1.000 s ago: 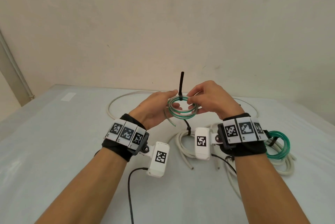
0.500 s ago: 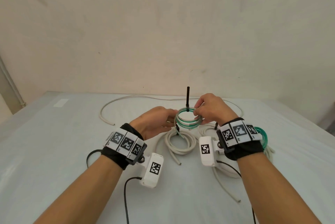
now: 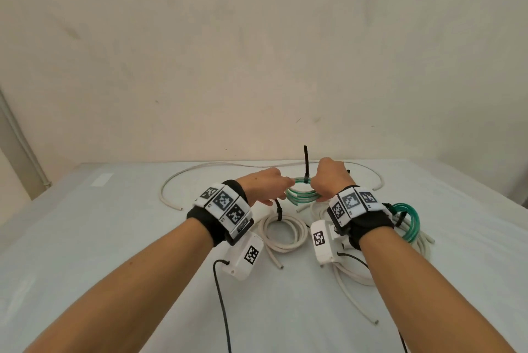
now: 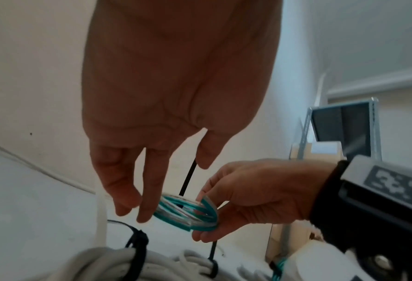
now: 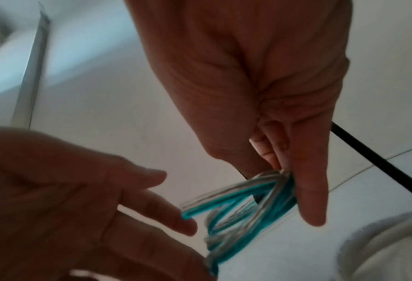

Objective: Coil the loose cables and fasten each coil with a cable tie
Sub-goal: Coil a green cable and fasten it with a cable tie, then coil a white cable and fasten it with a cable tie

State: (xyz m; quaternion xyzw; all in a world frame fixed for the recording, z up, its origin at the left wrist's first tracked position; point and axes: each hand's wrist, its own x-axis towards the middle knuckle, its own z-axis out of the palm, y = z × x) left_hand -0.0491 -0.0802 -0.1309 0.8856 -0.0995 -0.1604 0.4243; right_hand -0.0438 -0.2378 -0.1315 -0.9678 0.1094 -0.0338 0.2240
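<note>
A small coil of green and clear cable (image 3: 300, 198) hangs in the air above the table, between my two hands. A black cable tie (image 3: 305, 161) is wrapped round the coil's far side, and its tail stands straight up. My right hand (image 3: 323, 184) pinches the coil (image 4: 188, 213) at its right side, thumb against fingers, next to the tie (image 5: 373, 165). My left hand (image 3: 265, 185) has its fingers nearly straight. Its fingertips (image 4: 142, 214) only touch the left side of the coil (image 5: 236, 209), near a loose cable end.
A white coil (image 3: 281, 234) bound with a black tie lies on the pale table (image 3: 85, 238) under my hands. A second green coil (image 3: 408, 218) and more white cable (image 3: 354, 275) lie below my right wrist. A long loose white cable (image 3: 200, 172) curves along the back, near the wall.
Both hands have carried the green coil away from me and lower, over the white coil. My left fingers have straightened and eased off the coil.
</note>
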